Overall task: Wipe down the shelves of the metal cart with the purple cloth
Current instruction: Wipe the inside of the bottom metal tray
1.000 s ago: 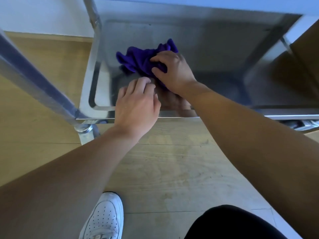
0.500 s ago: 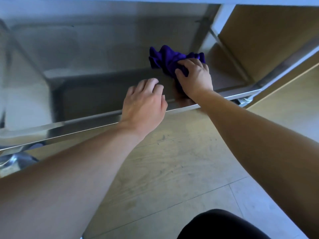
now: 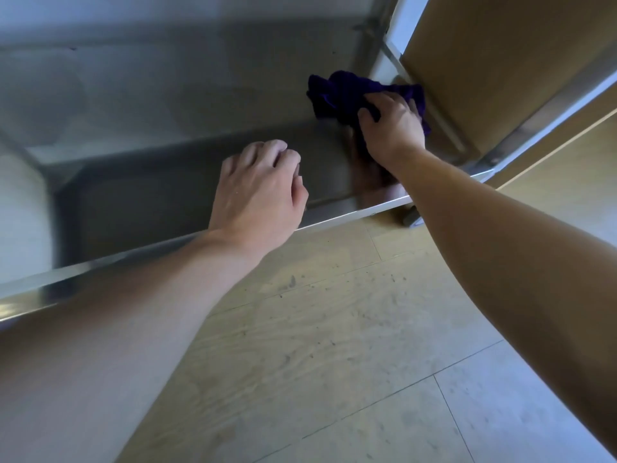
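Note:
The metal cart's bottom shelf (image 3: 140,195) is a shiny steel tray that runs across the upper half of the head view. A bunched purple cloth (image 3: 337,95) lies at the shelf's far right corner. My right hand (image 3: 390,128) presses down on the cloth and grips it. My left hand (image 3: 260,192) rests over the shelf's front rim, fingers curled, holding nothing that I can see.
The cart's steel corner post (image 3: 547,105) slants up at the right, with a caster (image 3: 409,217) under the shelf's right end. A brown panel (image 3: 484,61) stands behind that corner. Pale wood-look floor (image 3: 334,345) fills the foreground.
My right hand has slid the cloth from the shelf's left side across to its far right corner. My left hand stayed on the front rim, and my view swung right.

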A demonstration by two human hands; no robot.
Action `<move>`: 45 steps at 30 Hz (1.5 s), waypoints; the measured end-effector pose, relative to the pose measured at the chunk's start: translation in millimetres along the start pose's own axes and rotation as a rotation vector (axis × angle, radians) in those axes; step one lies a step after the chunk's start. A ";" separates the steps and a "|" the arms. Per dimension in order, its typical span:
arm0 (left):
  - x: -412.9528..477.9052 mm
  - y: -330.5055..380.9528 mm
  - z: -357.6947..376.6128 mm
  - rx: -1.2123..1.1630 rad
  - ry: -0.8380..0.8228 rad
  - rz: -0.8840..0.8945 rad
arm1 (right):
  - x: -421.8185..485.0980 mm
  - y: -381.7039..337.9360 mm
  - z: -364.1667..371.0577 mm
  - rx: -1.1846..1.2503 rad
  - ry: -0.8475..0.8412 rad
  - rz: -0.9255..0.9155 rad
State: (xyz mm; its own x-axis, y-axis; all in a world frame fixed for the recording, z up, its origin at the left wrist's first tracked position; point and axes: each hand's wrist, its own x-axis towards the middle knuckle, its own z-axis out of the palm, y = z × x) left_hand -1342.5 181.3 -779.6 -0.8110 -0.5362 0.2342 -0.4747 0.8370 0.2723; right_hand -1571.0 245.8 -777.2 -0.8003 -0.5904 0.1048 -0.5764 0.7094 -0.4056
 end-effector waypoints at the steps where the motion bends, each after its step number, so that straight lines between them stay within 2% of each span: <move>1: -0.7 0.5 0.6 -0.001 0.005 -0.001 | 6.2 0.0 0.6 0.003 0.000 0.001; 10: -2.8 -1.7 5.7 0.043 0.011 0.005 | 61.5 -24.9 13.7 0.041 -0.020 0.054; 19: -2.4 -0.9 4.8 0.083 -0.033 0.017 | 88.1 -52.3 24.0 0.078 -0.130 -0.040; 26: -0.8 -2.6 5.0 0.057 0.020 0.012 | 42.4 -62.7 29.4 0.043 -0.191 -0.375; 28: -0.9 -3.3 4.4 0.050 0.041 0.013 | 21.7 -62.4 31.8 0.023 -0.176 -0.419; 40: -8.3 -4.4 -5.2 0.037 0.074 0.005 | -47.8 -51.4 16.2 0.007 -0.156 -0.377; 45: -24.5 -17.9 -14.6 0.032 0.068 0.045 | -56.7 -23.0 -0.6 -0.007 -0.132 -0.352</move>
State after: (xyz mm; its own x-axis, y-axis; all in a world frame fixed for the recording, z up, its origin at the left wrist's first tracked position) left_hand -1309.1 177.9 -776.6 -0.8070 -0.5034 0.3087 -0.4500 0.8627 0.2306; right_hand -1512.4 263.2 -773.3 -0.5254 -0.8425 0.1189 -0.8137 0.4567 -0.3596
